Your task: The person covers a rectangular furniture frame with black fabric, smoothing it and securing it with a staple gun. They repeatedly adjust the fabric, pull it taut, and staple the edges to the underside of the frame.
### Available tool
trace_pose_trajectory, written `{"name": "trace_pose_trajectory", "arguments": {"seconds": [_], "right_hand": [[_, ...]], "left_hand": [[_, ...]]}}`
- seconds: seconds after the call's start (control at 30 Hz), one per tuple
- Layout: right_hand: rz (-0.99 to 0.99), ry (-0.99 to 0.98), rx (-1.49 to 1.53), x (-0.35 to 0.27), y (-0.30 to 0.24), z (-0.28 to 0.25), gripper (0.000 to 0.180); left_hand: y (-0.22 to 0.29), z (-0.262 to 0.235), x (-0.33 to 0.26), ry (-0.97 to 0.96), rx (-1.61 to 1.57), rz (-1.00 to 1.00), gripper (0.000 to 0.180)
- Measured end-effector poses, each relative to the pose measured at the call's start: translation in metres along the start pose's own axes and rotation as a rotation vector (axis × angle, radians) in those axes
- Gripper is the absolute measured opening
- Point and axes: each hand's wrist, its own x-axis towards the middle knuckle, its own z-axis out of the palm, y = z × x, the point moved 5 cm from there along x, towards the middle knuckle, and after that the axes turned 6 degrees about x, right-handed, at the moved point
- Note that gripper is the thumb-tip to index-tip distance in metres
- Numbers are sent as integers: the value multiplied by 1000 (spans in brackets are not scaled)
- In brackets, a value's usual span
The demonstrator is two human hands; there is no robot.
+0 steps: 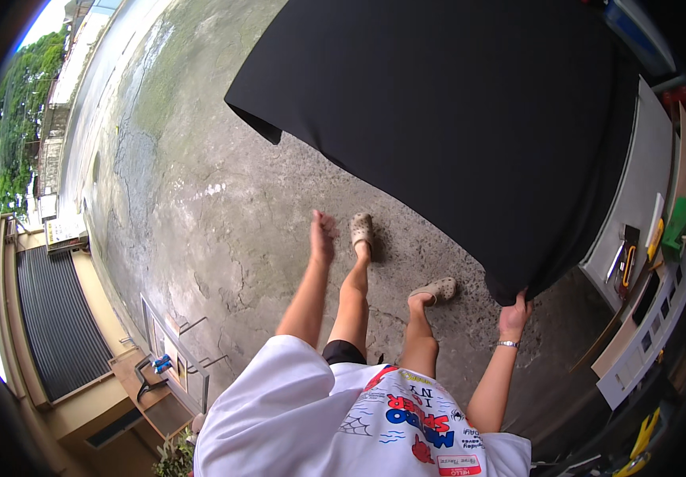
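Observation:
A large sheet of black cloth (438,111) spreads from the top of the view down to my right hand. With my right hand (514,318), a watch on its wrist, I grip the cloth's near corner, where the fabric bunches into folds. The far left corner of the cloth hangs loose, its edge folded under. My left hand (324,232) is out over the concrete, apart from the cloth. Its fingers look curled in, slightly blurred, and I see nothing in them.
Rough concrete ground (192,215) lies under my feet in beige clogs (361,229). On the right, a work surface holds a green tape dispenser (678,225), a cutter (627,266) and pale boards (637,183). At left stand a metal-framed stand (174,350) and a building with a dark shutter (57,322).

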Motion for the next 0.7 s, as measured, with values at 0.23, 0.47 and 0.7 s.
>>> {"name": "trace_pose_trajectory", "arguments": {"seconds": [0.23, 0.47, 0.7], "right_hand": [[-103, 257, 263, -1, -5, 29, 63], [-284, 377, 56, 13, 24, -44, 47], [-268, 776, -292, -26, -13, 11, 48]], "left_hand": [[255, -52, 144, 171, 716, 623, 71], [382, -19, 228, -20, 1060, 833, 38], [419, -27, 224, -147, 1433, 1130, 22]]}}
